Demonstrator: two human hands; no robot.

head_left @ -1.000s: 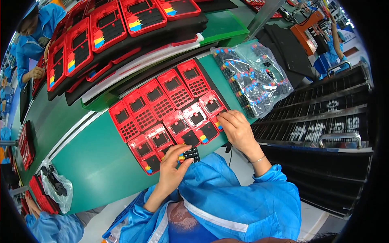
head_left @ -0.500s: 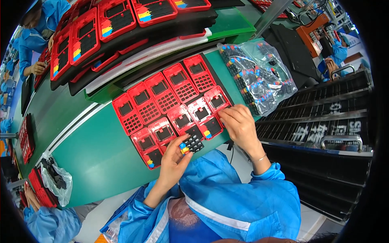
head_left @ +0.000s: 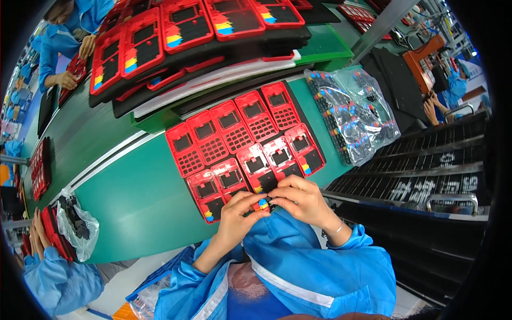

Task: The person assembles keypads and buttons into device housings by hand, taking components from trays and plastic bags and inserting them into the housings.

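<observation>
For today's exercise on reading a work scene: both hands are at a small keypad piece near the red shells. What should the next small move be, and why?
Probably lower the keypad piece onto a red shell of the near row. The left hand and right hand pinch it together just at the near edge of the tray of red shells. Some near-row shells already show coloured keys, while the far row shows open key grids.

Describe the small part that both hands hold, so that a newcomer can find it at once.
Start at the green worktable and find the black tray of red plastic device shells. At its near edge, the left hand and right hand meet around a small black keypad piece, the only part lifted off the tray, showing coloured keys.
</observation>
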